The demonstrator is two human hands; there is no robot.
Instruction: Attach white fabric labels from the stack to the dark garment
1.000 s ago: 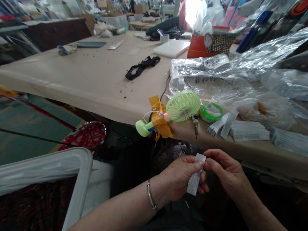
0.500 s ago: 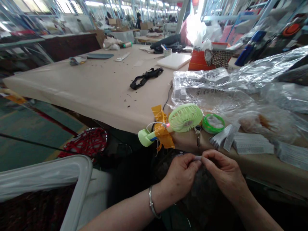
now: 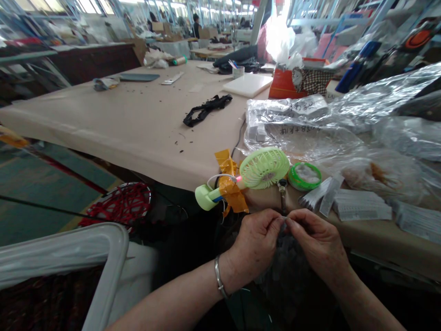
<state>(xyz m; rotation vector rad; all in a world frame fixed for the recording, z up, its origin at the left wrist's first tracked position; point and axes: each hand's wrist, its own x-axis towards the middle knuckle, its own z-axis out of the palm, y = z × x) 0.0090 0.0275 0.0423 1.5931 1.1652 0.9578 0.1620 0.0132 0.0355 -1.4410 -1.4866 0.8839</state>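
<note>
My left hand (image 3: 258, 239) and my right hand (image 3: 315, 236) meet fingertip to fingertip just below the table edge. Both are pinched on a small pale piece (image 3: 284, 219), mostly hidden by the fingers. Dark, sheer-looking material (image 3: 287, 262) lies below them over my lap. Right above my fingertips a small metal tool (image 3: 283, 195) with a dark top stands at the table edge. A green fan (image 3: 264, 168) is fixed there with orange tape (image 3: 234, 191). Beside it sits a green round dish (image 3: 304, 176) with white contents.
Stacks of pale strips (image 3: 361, 205) lie along the table edge at right, with clear plastic bags (image 3: 303, 131) behind. A black strap-like piece (image 3: 206, 110) rests on the brown table (image 3: 138, 124). A white bin (image 3: 119, 248) with dark red material stands at lower left.
Both hands have risen slightly towards the table edge and drawn closer together. Less of the pale piece shows between the fingertips. The view has shifted a little.
</note>
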